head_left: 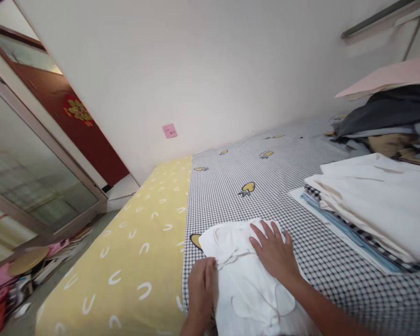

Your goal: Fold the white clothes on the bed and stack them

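Observation:
A white garment [238,270] with a thin drawstring tied in a bow lies partly folded on the bed in front of me. My left hand [201,282] is at its left edge, fingers curled in and pinching the cloth. Spread over the upper right of the garment, my right hand [275,252] presses down with its fingers apart. The near end of the cloth runs out of the bottom of the view.
A stack of folded clothes [378,200] lies on the checked bedsheet [224,196] at right. Behind it is a darker clothes pile [388,114]. A yellow strip [140,233] edges the bed's left side. Assorted items [28,266] lie on the floor at left.

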